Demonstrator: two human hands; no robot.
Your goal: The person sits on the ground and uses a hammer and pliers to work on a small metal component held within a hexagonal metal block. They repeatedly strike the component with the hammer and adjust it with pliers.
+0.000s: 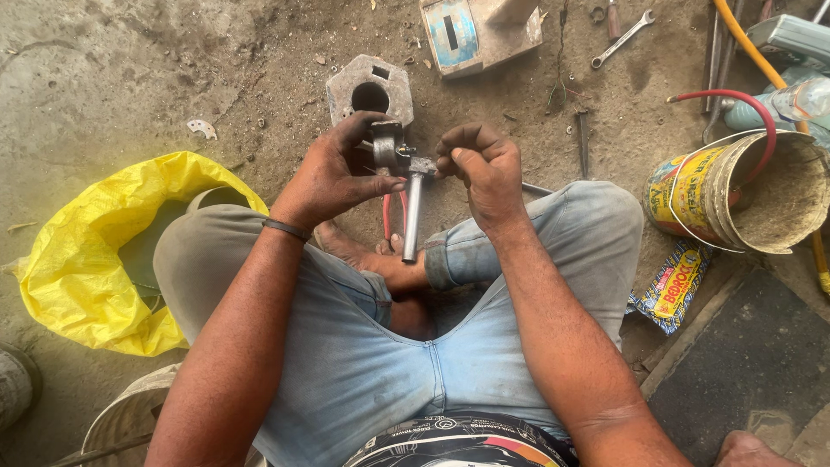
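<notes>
Both hands grip one small metal assembly above the dirt floor [130, 78]: left hand [333, 177] clasps its grey fitting [386, 145], right hand [484, 169] pinches the rod's [412, 216] head.

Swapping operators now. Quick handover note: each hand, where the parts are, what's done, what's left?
Left hand: grips the small metal fitting from the side.
Right hand: fingertips pinch the fitting's other end.
The metal rod hangs down from the fitting, over the feet.
Nearby on the ground: hexagonal metal block with a round hole, open-end spanner, tin can, yellow bag.
Done: fitting and rod are together, held off the ground.
Left: cannot tell whether the joint is tight.
</notes>
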